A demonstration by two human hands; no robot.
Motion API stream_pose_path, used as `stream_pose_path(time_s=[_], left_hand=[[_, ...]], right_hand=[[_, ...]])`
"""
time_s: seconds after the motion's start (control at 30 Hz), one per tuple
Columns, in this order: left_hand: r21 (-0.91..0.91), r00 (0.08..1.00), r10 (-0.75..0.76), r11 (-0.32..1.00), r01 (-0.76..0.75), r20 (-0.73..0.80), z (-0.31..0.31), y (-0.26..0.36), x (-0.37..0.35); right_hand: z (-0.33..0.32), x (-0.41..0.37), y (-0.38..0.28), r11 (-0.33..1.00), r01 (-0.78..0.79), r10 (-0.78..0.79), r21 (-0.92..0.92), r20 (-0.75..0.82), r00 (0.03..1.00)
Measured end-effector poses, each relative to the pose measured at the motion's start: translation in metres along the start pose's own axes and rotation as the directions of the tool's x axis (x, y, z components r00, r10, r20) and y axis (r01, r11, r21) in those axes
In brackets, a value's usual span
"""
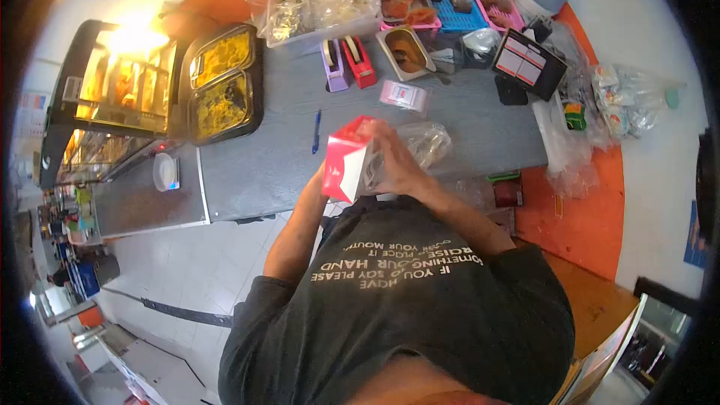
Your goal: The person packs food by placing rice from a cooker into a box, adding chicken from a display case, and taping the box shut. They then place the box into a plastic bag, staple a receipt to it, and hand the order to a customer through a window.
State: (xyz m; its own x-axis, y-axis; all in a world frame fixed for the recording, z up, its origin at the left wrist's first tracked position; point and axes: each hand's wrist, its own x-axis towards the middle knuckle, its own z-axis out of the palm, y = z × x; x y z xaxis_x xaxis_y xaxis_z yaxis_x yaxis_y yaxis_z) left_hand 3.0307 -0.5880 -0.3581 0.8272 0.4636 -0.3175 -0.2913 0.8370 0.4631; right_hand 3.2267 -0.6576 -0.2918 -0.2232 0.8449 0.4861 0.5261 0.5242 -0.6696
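A red and white cardboard box [346,161] is held up in front of my chest, tilted, over the table's front edge. My left hand [323,180] supports it from the left and below; most of its fingers are hidden behind the box. My right hand [394,157] grips the box's right side, with fingers bent over the upper edge. Clear plastic bags [426,142] lie on the table just beyond my right hand. A blue pen [316,132] lies left of the box. Farther back is a small pack of printed cards [403,95].
A purple tape dispenser [334,64] and a red one [358,62] stand on the grey table [289,97]. Black food trays [255,82] and a lit display case [124,86] are left. Behind are a plastic tub [322,36], a metal pan [406,52] and a black stand [527,64].
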Motion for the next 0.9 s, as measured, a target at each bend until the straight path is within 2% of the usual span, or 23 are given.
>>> stream_pose_path(time_s=[0.03,0.07,0.13,0.17,0.23,0.27,0.3,0.37,0.4,0.43,0.47,0.5,0.53,0.57,0.6,0.63,0.7,0.73,0.77,0.8,0.83,0.87,0.9], left_hand=[[0.066,0.993,0.028,0.998,-0.021,-0.112,-0.005,-0.004,-0.001],[0.059,0.991,0.040,0.998,-0.033,-0.127,-0.012,-0.006,-0.005],[-0.085,0.927,-0.226,0.974,0.210,-0.300,-0.025,-0.001,-0.012],[-0.092,0.925,-0.225,0.974,0.207,-0.305,-0.042,-0.001,-0.013],[0.030,0.937,-0.270,0.959,0.283,-0.222,-0.082,0.000,-0.010],[0.309,0.809,-0.017,0.919,0.244,-0.588,-0.017,0.006,-0.018],[0.305,0.804,-0.007,0.923,0.233,-0.595,-0.014,0.002,-0.017],[0.590,0.696,0.302,0.778,0.215,-0.651,-0.019,-0.003,-0.016],[0.656,0.671,0.378,0.723,0.216,-0.637,-0.025,-0.002,-0.014],[0.658,0.672,0.379,0.721,0.217,-0.637,-0.023,-0.005,-0.013],[0.890,0.600,0.679,0.436,0.133,-0.423,-0.020,-0.009,-0.008],[0.993,0.492,0.863,0.076,0.094,-0.112,-0.018,-0.011,-0.004],[0.993,0.487,0.866,0.073,0.095,-0.110,-0.009,-0.008,-0.003],[0.979,0.440,0.875,0.184,0.085,-0.202,0.006,0.000,-0.006],[0.954,0.395,0.870,0.291,0.070,-0.294,0.017,0.004,-0.008],[0.954,0.393,0.871,0.290,0.072,-0.294,0.021,0.000,-0.009],[0.982,0.647,0.751,0.008,0.190,-0.131,0.032,-0.016,-0.011],[0.947,0.737,0.654,-0.099,0.307,-0.171,0.061,-0.020,-0.019],[0.947,0.732,0.661,-0.099,0.306,-0.168,0.064,-0.026,-0.024],[0.933,0.617,0.781,-0.144,0.329,-0.097,0.066,-0.029,-0.027],[0.915,0.488,0.873,-0.185,0.358,-0.015,0.068,-0.031,-0.030],[0.834,0.492,0.860,-0.173,0.524,-0.131,0.054,-0.033,-0.034],[0.833,0.496,0.859,-0.178,0.524,-0.128,0.042,-0.037,-0.032]], right_hand=[[0.005,-0.002,-0.001,0.999,0.026,-0.026,0.032,-0.013,1.000],[0.006,-0.005,0.002,0.998,0.033,-0.033,0.047,-0.001,0.999],[-0.002,-0.013,0.012,0.989,-0.144,0.130,0.025,0.300,0.945],[-0.003,-0.017,0.015,0.989,-0.146,0.129,0.031,0.307,0.943],[-0.001,-0.021,0.029,0.953,-0.201,0.288,-0.226,0.477,0.830],[0.006,-0.028,0.044,0.936,-0.175,0.303,-0.307,0.441,0.845],[0.006,-0.025,0.044,0.940,-0.162,0.290,-0.300,0.451,0.844],[0.004,-0.016,0.041,0.844,-0.179,0.441,-0.505,0.466,0.766],[0.008,-0.014,0.040,0.847,-0.177,0.437,-0.501,0.468,0.768],[0.012,-0.012,0.039,0.820,-0.164,0.463,-0.548,0.468,0.753],[0.013,-0.011,0.040,0.790,-0.147,0.489,-0.596,0.465,0.738],[0.014,-0.013,0.045,0.789,-0.146,0.487,-0.596,0.463,0.741],[0.016,-0.015,0.050,0.811,-0.009,0.356,-0.585,0.482,0.801],[0.018,-0.014,0.052,0.813,0.131,0.213,-0.568,0.499,0.840],[0.020,-0.017,0.052,0.763,0.162,0.258,-0.626,0.525,0.811],[0.020,-0.015,0.053,0.765,0.163,0.255,-0.624,0.525,0.812],[0.019,-0.005,0.058,0.729,-0.049,0.529,-0.682,0.517,0.673],[0.016,-0.001,0.060,0.728,-0.043,0.525,-0.684,0.516,0.676],[0.013,0.005,0.061,0.713,-0.216,0.601,-0.667,0.422,0.679],[0.010,0.011,0.062,0.682,-0.383,0.673,-0.623,0.331,0.661],[0.008,0.015,0.063,0.686,-0.379,0.668,-0.621,0.330,0.667],[0.006,0.016,0.062,0.678,-0.384,0.665,-0.627,0.302,0.683],[0.004,0.015,0.062,0.668,-0.390,0.665,-0.634,0.273,0.695]])
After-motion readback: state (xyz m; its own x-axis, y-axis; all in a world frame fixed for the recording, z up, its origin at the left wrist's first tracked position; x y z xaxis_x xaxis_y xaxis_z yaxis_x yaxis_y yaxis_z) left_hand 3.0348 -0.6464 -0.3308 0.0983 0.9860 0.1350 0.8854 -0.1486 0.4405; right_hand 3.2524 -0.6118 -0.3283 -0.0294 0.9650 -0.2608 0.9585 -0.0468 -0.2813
